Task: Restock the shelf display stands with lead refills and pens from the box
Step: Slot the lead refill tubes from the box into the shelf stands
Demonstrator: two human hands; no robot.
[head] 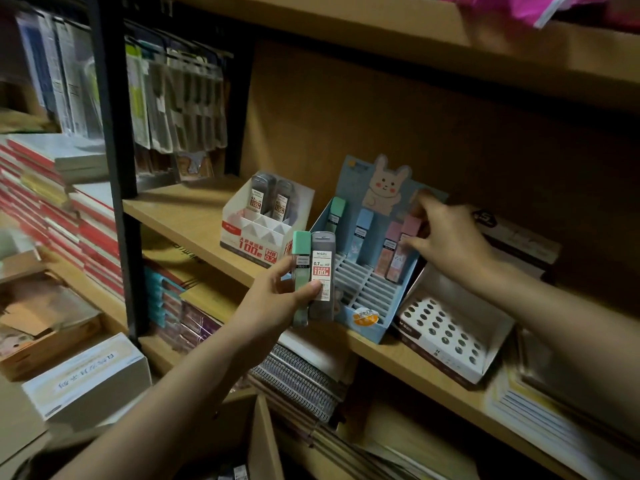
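I judge step: filling blue stand [360, 317]. My right hand [446, 244] pinches pink refill [403, 252] into slot; left hand [277, 299] grips green refill [300, 271], grey refill [322, 271]. Next: green beside others.

dim room: wooden shelves [194, 216] on a black upright post [114, 133], brown back panel [415, 126].

The wooden shelf [180, 216] carries a white stand [256, 237], blue stand [363, 306] and perforated tray [450, 337].

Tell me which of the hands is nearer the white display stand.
Left. The left hand, holding two lead refills, is just in front of the white display stand; the right hand is at the blue stand.
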